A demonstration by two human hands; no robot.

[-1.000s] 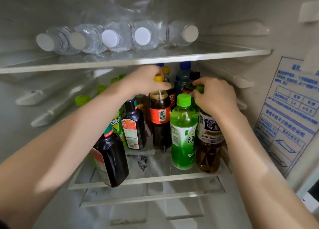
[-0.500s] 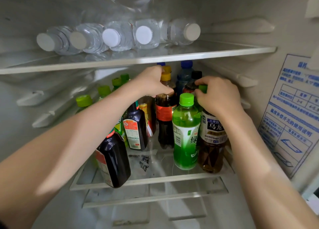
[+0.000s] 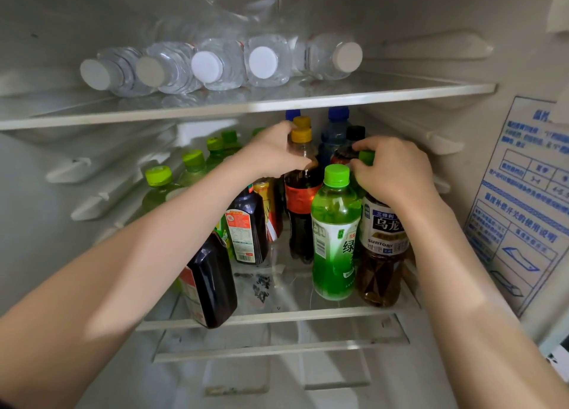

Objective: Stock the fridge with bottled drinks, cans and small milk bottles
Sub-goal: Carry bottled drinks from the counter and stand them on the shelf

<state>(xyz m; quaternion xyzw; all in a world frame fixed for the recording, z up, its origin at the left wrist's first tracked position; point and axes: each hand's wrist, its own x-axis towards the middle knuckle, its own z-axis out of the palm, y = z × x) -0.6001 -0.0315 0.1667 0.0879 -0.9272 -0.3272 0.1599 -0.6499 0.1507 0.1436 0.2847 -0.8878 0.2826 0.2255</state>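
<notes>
- Left hand (image 3: 274, 151), fingers (image 3: 300, 162) clamped round the neck of the yellow-capped cola bottle (image 3: 303, 202), just behind and left of the green tea bottle (image 3: 335, 239).
- Right hand (image 3: 395, 171), fingers curled over the top of the oolong tea bottle (image 3: 383, 242), touching the green tea bottle's right side.
- All three upright on the middle shelf (image 3: 277, 314).

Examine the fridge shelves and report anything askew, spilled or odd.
The dark flat-sided plastic bottle at the front left of the middle glass shelf appears to lean, its base right at the front rim. Dark specks mark the glass beside it; whether spill or reflection, I cannot tell.
</notes>
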